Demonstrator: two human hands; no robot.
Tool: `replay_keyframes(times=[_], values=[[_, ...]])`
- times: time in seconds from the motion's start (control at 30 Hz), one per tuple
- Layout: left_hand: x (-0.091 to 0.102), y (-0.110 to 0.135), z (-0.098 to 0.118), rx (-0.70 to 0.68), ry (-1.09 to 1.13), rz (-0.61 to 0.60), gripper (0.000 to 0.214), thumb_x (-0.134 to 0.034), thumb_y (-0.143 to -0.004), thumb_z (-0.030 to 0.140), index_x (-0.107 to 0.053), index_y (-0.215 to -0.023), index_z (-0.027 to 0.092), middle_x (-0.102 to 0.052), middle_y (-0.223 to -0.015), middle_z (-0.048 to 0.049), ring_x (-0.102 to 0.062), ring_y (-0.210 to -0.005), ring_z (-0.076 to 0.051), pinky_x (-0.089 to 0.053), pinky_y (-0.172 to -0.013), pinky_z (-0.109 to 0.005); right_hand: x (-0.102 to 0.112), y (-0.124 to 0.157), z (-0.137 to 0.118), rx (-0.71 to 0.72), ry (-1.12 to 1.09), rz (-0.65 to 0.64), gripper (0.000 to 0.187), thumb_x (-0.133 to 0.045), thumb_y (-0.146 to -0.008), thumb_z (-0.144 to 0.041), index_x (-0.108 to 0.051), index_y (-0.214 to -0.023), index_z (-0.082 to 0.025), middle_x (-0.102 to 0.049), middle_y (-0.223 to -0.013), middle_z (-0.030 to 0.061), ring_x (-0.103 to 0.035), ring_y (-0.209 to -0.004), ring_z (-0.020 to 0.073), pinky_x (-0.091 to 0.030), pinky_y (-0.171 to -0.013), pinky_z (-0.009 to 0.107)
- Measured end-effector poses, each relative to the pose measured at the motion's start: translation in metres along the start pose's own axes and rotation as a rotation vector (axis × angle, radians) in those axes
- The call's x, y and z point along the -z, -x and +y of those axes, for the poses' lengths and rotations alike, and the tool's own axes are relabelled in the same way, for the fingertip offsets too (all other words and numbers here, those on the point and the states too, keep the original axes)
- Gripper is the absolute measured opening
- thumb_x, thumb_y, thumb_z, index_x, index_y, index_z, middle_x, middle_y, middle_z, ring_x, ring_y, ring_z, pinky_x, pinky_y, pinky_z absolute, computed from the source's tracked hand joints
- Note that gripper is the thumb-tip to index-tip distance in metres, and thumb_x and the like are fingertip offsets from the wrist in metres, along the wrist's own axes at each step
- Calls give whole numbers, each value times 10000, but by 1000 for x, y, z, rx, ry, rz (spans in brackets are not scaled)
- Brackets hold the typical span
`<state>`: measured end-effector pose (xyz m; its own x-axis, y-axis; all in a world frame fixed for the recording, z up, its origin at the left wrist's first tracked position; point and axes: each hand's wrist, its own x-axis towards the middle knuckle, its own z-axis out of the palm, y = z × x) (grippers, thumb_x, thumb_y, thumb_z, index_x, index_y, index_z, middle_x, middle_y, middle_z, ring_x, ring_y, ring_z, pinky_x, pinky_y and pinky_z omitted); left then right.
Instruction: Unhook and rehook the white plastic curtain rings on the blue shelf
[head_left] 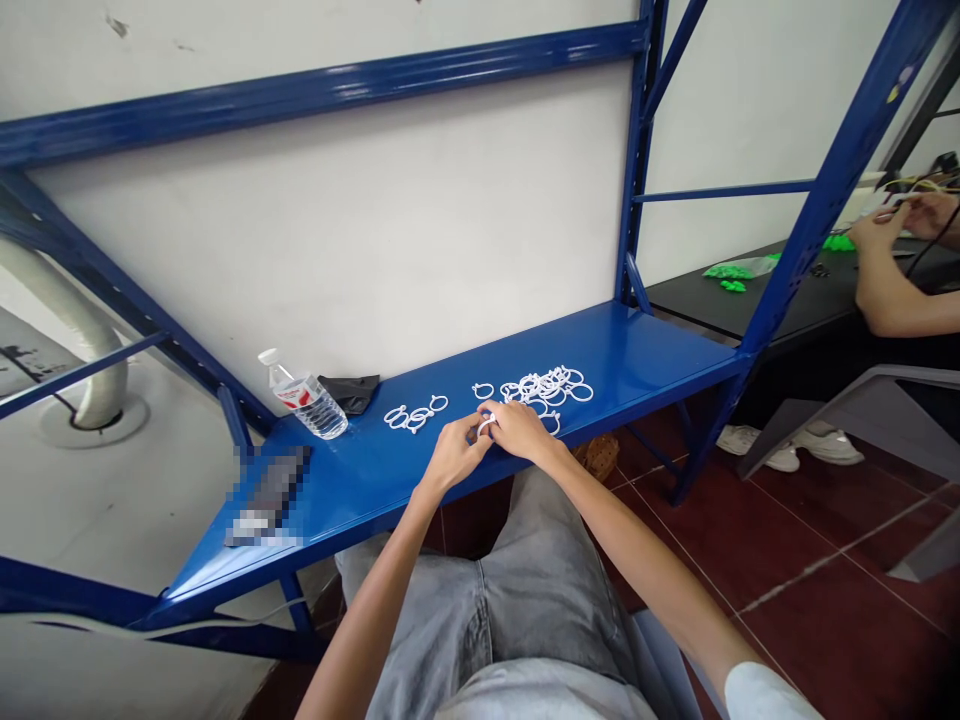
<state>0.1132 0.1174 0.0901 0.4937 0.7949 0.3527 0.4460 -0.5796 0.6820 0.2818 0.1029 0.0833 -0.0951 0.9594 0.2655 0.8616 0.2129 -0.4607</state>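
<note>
My left hand [455,452] and my right hand [519,430] meet over the front edge of a blue metal shelf [645,350], fingers pinched together on one white plastic ring [486,425]. Just behind my right hand lies a pile of several white rings [551,386]. A smaller group of white rings [414,415] lies to the left of my hands, and a single ring [484,390] rests between the two groups.
A clear water bottle [309,398] lies on the shelf at the left beside a black cloth [351,391]. A blurred dark object [271,492] sits near the shelf's left end. Another person's arms [896,260] work at a black table [780,300] with green parts on the right.
</note>
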Motion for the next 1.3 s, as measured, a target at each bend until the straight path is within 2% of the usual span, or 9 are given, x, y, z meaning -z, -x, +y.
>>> replay_keyframes(times=[0.2,0.4,0.5,0.7,0.83,0.97,1.07,1.2,1.3], values=[[-5,4,-2,87,202,-121,391,-621,-933,487,-592,-665,205,-557,-622,2,-476,-589,-148,-351,-591,-271,-1,0,6,75,21,-46,336,-569,-996,-227,-722,-1294,-241,-793,-1084,126,-741,-1059,300,-502,-860,326],[-11,7,2,76,764,-123,470,-635,-947,613,-560,-732,202,-529,-651,-6,-560,-697,-174,-466,-706,-310,3,-6,8,74,-714,-214,412,-370,-1091,-312,-644,-1364,-171,-765,-806,42,-685,-607,148,-488,-560,217],[-10,4,-2,73,846,-104,480,-655,-932,627,-555,-740,199,-569,-687,-23,-564,-694,-172,-463,-687,-314,1,-9,11,48,-958,-287,420,-392,-1095,-421,-673,-1227,-139,-741,-743,40,-672,-570,135,-432,-459,176],[-6,-18,-33,149,538,3,532,-673,-893,690,-682,-765,174,-555,-610,1,-470,-577,-126,-395,-580,-263,-3,-13,18,-113,-939,-224,191,-630,-985,-322,-679,-1088,-169,-763,-804,22,-642,-525,90,-405,-413,138],[3,-32,-52,145,231,99,546,-604,-932,694,-782,-937,178,-672,-727,-44,-550,-617,-167,-455,-620,-294,1,-14,22,-186,-795,-143,185,-597,-1000,-291,-707,-1067,-158,-801,-894,61,-682,-580,111,-458,-466,166],[17,-41,-69,151,-340,252,439,-614,-973,521,-763,-1200,175,-721,-1185,-168,-685,-956,-285,-518,-849,-379,7,-10,24,-262,-410,40,383,-594,-1002,-286,-658,-1349,-136,-811,-914,82,-764,-798,208,-547,-698,255],[26,-45,-79,221,-647,138,355,-638,-955,382,-754,-1202,155,-705,-1239,-207,-676,-1101,-357,-501,-907,-416,13,-6,22,-254,-185,117,536,-590,-1018,-303,-542,-1513,-102,-803,-906,100,-761,-974,269,-526,-840,307],[30,-45,-83,242,-647,62,213,-569,-964,271,-757,-935,174,-753,-1053,-174,-700,-959,-323,-480,-823,-394,19,-2,14,-179,-197,157,467,-519,-1058,-282,-561,-1502,-145,-784,-823,46,-749,-875,232,-495,-850,297],[26,-41,-73,202,-365,131,202,-558,-967,310,-695,-872,195,-748,-895,-120,-683,-838,-267,-471,-765,-361,18,-2,9,-129,-254,161,371,-540,-1040,-277,-670,-1374,-181,-797,-875,42,-744,-894,224,-489,-864,290]])
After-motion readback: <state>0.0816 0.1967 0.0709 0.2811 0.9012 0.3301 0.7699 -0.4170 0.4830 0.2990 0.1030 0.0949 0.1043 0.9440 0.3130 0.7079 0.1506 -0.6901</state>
